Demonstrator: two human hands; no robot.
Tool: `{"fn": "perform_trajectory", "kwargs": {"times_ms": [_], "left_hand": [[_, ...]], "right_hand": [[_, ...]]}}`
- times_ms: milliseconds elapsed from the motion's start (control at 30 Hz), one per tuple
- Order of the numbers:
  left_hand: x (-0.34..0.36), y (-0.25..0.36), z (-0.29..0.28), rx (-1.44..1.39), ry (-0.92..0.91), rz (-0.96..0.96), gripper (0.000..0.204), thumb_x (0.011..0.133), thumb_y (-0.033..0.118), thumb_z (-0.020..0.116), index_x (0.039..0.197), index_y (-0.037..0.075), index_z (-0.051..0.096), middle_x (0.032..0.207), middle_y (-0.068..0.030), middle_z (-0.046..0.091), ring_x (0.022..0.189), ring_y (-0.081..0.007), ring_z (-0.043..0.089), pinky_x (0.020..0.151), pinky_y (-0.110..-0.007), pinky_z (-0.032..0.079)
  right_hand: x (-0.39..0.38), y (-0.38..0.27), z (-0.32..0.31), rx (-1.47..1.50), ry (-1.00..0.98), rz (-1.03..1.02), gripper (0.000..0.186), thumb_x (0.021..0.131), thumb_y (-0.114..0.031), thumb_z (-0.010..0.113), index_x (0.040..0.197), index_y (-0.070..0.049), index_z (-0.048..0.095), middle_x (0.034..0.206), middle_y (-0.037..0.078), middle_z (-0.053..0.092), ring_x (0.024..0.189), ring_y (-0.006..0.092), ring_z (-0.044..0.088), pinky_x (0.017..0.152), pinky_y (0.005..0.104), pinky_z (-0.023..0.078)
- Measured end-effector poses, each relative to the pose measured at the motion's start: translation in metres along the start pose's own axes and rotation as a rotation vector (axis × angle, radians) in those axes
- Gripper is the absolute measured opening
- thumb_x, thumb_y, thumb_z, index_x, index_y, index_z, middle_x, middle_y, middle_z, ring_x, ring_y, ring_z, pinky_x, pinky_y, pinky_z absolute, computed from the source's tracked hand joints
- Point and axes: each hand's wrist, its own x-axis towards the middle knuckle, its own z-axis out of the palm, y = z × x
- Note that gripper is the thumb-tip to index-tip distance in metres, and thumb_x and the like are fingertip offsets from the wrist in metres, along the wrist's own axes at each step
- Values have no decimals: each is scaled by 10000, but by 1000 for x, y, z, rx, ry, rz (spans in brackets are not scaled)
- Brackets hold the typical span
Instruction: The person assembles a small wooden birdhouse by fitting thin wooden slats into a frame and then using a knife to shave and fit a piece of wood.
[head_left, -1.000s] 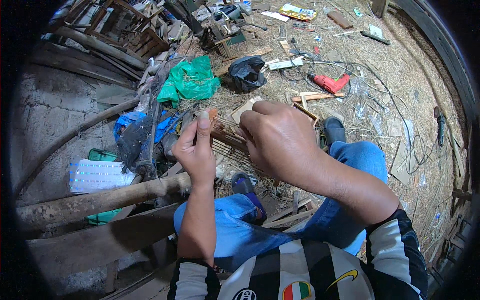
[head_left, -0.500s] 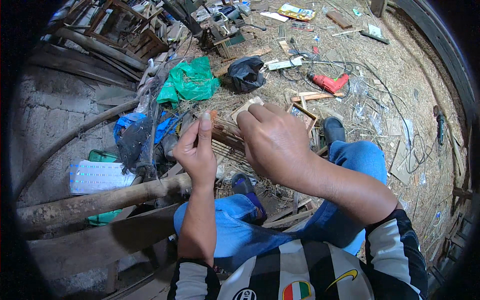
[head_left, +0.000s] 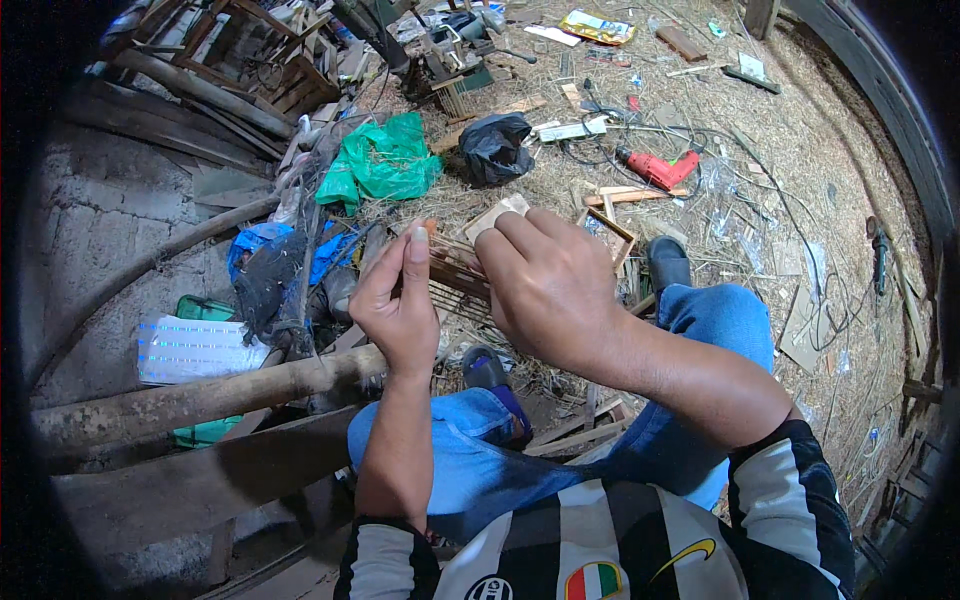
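Above the knees, both hands meet on a small slatted wooden frame (head_left: 455, 275), held off the straw floor (head_left: 800, 190). Long axis of the frame runs from the left hand (head_left: 400, 310) toward the right hand (head_left: 545, 285), tilted down to the right; its thin slats cross that axis. Left end points at the green plastic bag (head_left: 385, 160) side.

Left hand: fingers closed round the frame's left end, thumb laid flat along the top, so a pinch grip. Right hand: fingers curled together over the frame's right part, also pressing a pale flat wood piece (head_left: 497, 215) at the fingertips. Exact finger contact under the right palm can't be seen.

Hidden: most of the frame's right half sits behind the right hand; its lower edge is lost against the straw clutter. How many slats it has can't be counted.

Relative to the frame: black bag (head_left: 495, 150) beyond it, red power drill (head_left: 655, 170) beyond and right, thick log (head_left: 200, 395) below left, blue jeans (head_left: 480, 450) directly under.
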Motion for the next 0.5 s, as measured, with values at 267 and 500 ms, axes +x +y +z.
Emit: {"fn": "perform_trajectory", "kwargs": {"times_ms": [267, 500], "left_hand": [[-1, 8, 2, 137, 16, 104, 231, 941, 66, 697, 1140, -47, 719, 1008, -150, 754, 905, -149, 693, 816, -292, 540], [10, 0, -9, 41, 79, -35, 268, 983, 104, 655, 1194, -57, 692, 1109, -125, 722, 975, -127, 656, 866, -266, 522]], "right_hand": [[2, -2, -1, -8, 26, -9, 121, 786, -197, 646, 766, -94, 584, 738, 49, 575, 726, 222, 624, 549, 351, 505], [13, 10, -14, 70, 28, 10, 148, 775, -185, 699, 777, -85, 590, 753, 72, 592, 729, 276, 616, 623, 390, 518]]}}
